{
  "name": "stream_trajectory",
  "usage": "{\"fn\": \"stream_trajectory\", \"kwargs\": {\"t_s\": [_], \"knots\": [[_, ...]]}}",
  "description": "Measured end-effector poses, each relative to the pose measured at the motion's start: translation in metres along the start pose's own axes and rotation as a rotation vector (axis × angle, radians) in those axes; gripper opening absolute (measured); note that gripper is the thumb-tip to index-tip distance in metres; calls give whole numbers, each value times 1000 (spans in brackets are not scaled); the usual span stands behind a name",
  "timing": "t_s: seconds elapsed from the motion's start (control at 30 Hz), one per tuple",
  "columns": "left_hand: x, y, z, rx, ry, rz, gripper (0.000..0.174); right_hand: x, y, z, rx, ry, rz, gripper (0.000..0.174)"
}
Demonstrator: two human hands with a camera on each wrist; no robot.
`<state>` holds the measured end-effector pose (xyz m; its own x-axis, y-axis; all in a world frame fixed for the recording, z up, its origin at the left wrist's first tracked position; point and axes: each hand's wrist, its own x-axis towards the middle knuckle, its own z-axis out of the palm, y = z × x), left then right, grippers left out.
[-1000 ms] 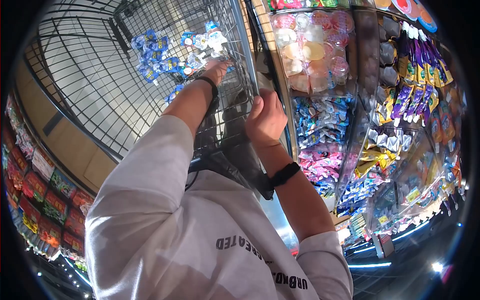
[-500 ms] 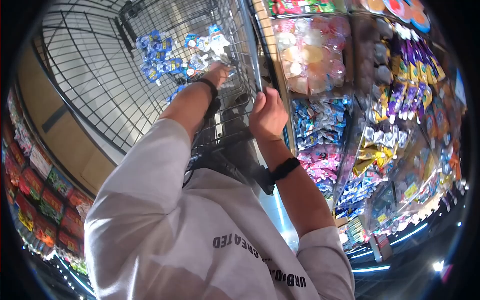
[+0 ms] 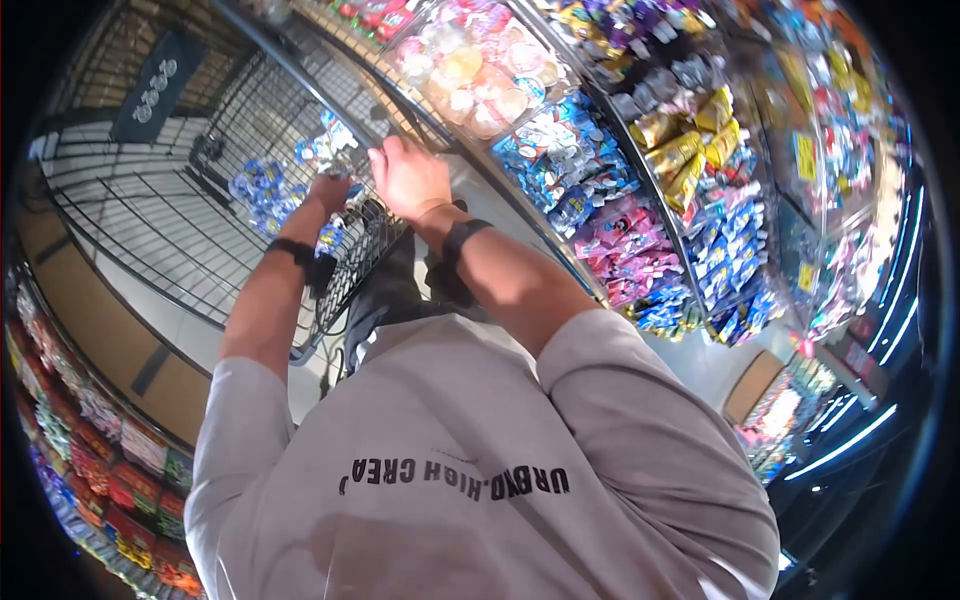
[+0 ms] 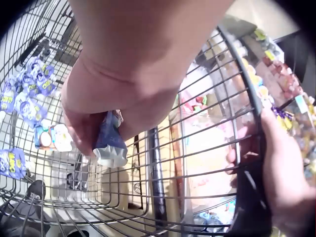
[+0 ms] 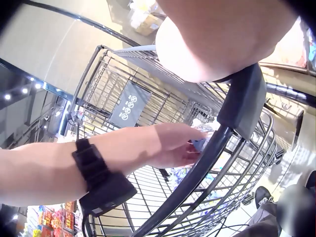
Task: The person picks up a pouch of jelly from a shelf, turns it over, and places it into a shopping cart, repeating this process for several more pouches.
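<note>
Inside the wire cart [image 3: 130, 190], my left hand [image 3: 328, 190] holds a blue and white packet [image 4: 110, 140], its white crimped end sticking out below the fingers in the left wrist view. Several blue packets [image 3: 262, 195] lie in the cart to the left of that hand, with white and blue ones [image 3: 328, 140] beyond it. My right hand [image 3: 412, 178] grips the cart's handle [image 5: 243, 101] at its dark end piece, seen in the right wrist view. Part of the left hand's packet [image 5: 200, 144] shows there beyond the handle.
Shelves of candy stand close on the right, with pink packets [image 3: 625, 245], gold packets [image 3: 690, 150] and clear tubs [image 3: 470, 65]. More shelved goods [image 3: 110, 480] line the lower left. A grey sign [image 5: 130, 104] hangs on the cart's far end.
The head view has turned, so the cart and both hands sit further left and the candy shelves are tilted. The left hand stays inside the cart; the right hand stays on its handle.
</note>
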<state>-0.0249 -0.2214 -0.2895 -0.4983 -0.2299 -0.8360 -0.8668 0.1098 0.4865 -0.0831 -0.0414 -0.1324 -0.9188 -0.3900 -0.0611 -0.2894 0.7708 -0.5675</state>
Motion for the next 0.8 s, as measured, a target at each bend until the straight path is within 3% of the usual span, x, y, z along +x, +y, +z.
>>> {"fn": "stream_trajectory", "kwargs": {"t_s": [0.07,0.13,0.17,0.4,0.53,0.63,0.8], "knots": [[7,-19,-14,-10,43,37,24,-1,0,-4,46,-41,26,32],[-61,13,-25,-176,46,204,24,-2,3,-4,83,-45,33,35],[-66,17,-36,-21,37,84,34,-3,4,-6,101,-8,30,35],[-193,65,-28,-196,340,367,28,-14,22,-31,131,-79,15,46],[-238,80,-13,-145,214,446,35,-35,43,-77,484,-143,167,54],[-272,103,21,-116,35,564,30,-60,61,-113,911,-572,242,57],[-325,159,86,63,-311,643,45,-109,87,-164,1059,-656,154,51]]}}
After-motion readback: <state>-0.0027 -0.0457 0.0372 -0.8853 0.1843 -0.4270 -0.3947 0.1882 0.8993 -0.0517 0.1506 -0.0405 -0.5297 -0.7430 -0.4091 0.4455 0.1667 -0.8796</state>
